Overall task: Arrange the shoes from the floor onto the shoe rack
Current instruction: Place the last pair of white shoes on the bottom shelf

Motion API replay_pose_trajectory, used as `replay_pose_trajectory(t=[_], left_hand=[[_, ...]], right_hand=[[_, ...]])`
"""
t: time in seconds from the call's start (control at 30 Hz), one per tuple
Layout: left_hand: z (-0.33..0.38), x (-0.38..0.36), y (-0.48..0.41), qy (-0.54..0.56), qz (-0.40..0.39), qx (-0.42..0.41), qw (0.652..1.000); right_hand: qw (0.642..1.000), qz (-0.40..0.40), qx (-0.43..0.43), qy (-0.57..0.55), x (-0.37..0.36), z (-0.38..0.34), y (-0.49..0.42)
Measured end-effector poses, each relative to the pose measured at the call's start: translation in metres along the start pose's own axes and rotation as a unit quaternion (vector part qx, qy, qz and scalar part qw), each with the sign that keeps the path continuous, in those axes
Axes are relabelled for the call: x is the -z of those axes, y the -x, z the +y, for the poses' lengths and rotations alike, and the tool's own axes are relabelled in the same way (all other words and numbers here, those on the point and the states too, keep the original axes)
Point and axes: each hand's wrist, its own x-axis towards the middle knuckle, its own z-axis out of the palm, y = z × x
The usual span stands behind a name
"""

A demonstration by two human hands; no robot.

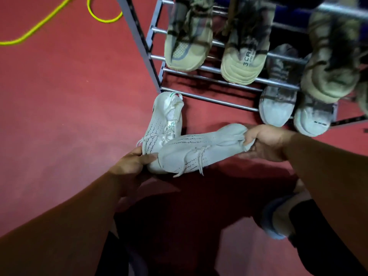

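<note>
1. The nearer white knit sneaker lies sideways, low in front of the shoe rack, held at both ends. Whether it rests on the red floor or is just clear of it cannot be told.
2. Its heel collar is pinched by the right hand. The fingers are curled into the fabric, which is crumpled under them.
3. Its toe is gripped by the left hand, whose fingers are curled round the tip, close to the toe of the second white knit sneaker. That one stands on the floor with its heel at the rack's lowest bar.
4. The upper is judged soft and light: the knit folds readily and the laces hang loose. A hold on the collar alone would probably let the shoe sag, so support under the sole or at the firmer heel is advised. The knit is not expected to be slippery or fragile.
5. Bare bars are seen on the lower tiers at the rack's left, where the pair could be set.
6. On the toe of one khaki sneaker on the rack, letters resembling "SCA" can be read; the rest is blurred.
7. A logo on the tongue of the second white sneaker and a small mark on a grey sneaker are too small to be read.
</note>
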Motion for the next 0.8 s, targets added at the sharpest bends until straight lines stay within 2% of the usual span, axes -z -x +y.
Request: replay_pose_trajectory(t=[0.2,0.37,0.5,0.6,0.67,0.8], left_hand=[[0.0,-0.035,0.007,0.07,-0.034,0.0,0.997],[0.007,-0.057,-0.014,0.044,0.031,-0.001,0.999],[0.002,-0.068,-0.029,0.001,0.097,0.061,0.993],[-0.011,-0.068,-0.032,0.028,0.114,0.097,0.988],[-0.02,-0.067,-0.028,0.056,0.11,0.101,0.987],[-0.026,-0.067,-0.026,0.092,0.062,0.075,0.991]], right_hand=[[0.984,-0.01,0.021,-0.178,0.009,0.031,0.012],[0.953,-0.056,0.007,-0.298,-0.012,0.051,0.002],[0.977,-0.126,-0.035,-0.17,-0.036,0.072,-0.012],[0.975,-0.182,-0.085,-0.099,-0.05,0.085,-0.016],[0.971,-0.202,-0.108,-0.074,-0.06,0.086,-0.016],[0.976,-0.183,-0.116,-0.032,-0.089,0.083,-0.018]])
